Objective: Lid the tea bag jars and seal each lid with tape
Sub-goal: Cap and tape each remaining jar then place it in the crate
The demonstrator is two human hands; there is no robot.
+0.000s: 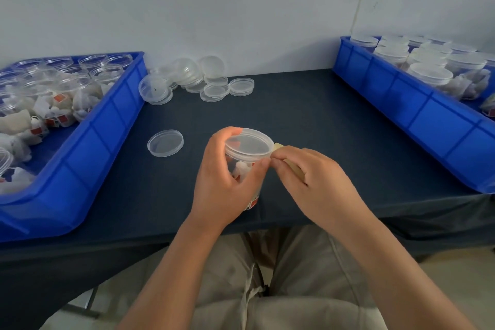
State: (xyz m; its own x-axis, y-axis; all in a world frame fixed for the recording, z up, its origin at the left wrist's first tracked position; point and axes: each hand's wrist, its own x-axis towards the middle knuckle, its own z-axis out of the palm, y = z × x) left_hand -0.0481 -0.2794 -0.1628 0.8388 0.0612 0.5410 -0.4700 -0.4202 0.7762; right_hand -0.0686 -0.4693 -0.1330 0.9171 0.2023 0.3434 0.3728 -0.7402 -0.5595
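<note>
and here we are at the front edge of the dark table, the jar held up just above the cloth in the middle of the picture. left hand is wrapped round the jar's side, thumb up on the rim, a firm grasp. the clear lid sits on top of the jar, white tea bags showing through the wall below it. right hand comes in from the other side, fingers curled, pinching tan tape right against the lid's edge, its fingertips meeting the left thumb there. most of the tape is hidden under that hand, so whether it is a roll or a strip, can't tell. off to the left, a loose lid lies flat on the cloth, and a pile of lids sits back by the wall. the left bin holds open jars and tea bags; the right bin holds lidded jars.
</note>
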